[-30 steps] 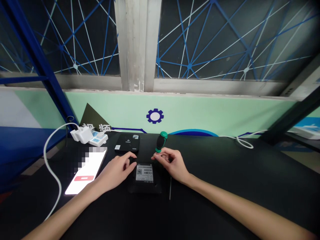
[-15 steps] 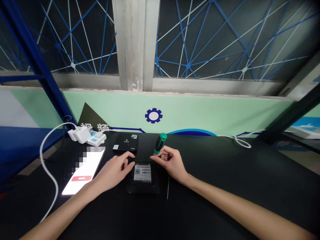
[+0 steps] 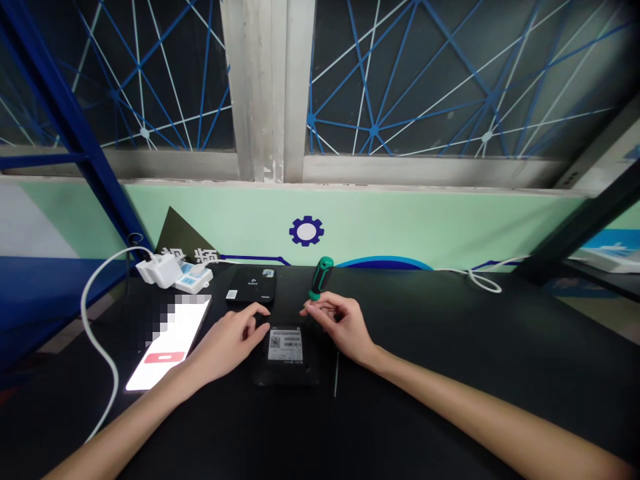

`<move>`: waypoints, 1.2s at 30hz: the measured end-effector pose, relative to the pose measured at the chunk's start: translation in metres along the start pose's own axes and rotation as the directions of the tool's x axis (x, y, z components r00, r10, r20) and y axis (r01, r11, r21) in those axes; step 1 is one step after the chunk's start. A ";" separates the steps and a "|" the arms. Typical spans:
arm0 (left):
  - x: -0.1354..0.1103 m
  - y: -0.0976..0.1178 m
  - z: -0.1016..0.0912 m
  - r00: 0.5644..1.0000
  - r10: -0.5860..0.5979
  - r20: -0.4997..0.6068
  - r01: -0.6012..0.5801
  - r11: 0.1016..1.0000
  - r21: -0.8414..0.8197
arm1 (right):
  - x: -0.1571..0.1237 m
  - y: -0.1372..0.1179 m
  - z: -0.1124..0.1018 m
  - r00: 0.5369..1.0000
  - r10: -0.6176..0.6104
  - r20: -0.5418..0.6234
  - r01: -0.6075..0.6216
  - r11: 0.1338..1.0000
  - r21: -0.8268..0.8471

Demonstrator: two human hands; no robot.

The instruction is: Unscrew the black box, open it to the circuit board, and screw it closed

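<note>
A black box-shaped device [image 3: 295, 375] with a white label bearing a QR code lies flat on the black table. My left hand [image 3: 233, 337] rests at its upper left corner, thumb and index finger spread, the thumb tip against the device's left edge. In my right hand [image 3: 340, 327] a screwdriver [image 3: 322, 275] with a green and black handle is pinched near the neck. It stands almost upright at the device's upper right corner, leaning slightly right. My fingers hide its shaft and tip.
Behind my left hand lies a second black box [image 3: 251, 285]. A lit phone [image 3: 173, 343] lies at the left, beside a white power strip with a plugged-in charger [image 3: 165, 270] and its cable. A thin pale rod [image 3: 336, 375] lies right of the device. The wall [image 3: 400, 227] borders the table's back.
The screwdriver has risen slightly and its handle stands a little more upright, with my right fingers shifted on it. My left hand and the device stay in place.
</note>
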State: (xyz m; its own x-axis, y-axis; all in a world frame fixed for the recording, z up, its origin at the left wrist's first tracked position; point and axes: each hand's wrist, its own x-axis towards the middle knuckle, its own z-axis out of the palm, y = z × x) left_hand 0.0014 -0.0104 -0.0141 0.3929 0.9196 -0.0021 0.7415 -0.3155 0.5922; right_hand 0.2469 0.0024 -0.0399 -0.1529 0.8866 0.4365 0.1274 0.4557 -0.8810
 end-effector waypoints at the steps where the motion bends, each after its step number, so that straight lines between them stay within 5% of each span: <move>1: 0.000 0.000 0.000 1.000 0.000 0.001 0.000 1.000 0.000 | 0.000 0.000 0.000 1.000 -0.002 0.000 0.002 1.000 0.006; 21: -0.001 0.000 -0.002 1.000 -0.002 -0.007 0.002 1.000 0.008 | -0.003 0.000 0.000 0.999 0.009 -0.037 -0.005 0.996 0.091; 36: -0.002 0.000 -0.003 1.000 -0.012 -0.003 0.012 1.000 0.010 | 0.001 -0.005 -0.001 0.997 -0.074 0.002 0.073 0.990 -0.117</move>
State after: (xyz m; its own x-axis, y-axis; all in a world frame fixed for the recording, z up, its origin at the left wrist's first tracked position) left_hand -0.0005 -0.0113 -0.0119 0.3823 0.9240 -0.0064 0.7514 -0.3069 0.5842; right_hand 0.2474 0.0006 -0.0348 -0.1634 0.8504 0.5000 0.2298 0.5257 -0.8190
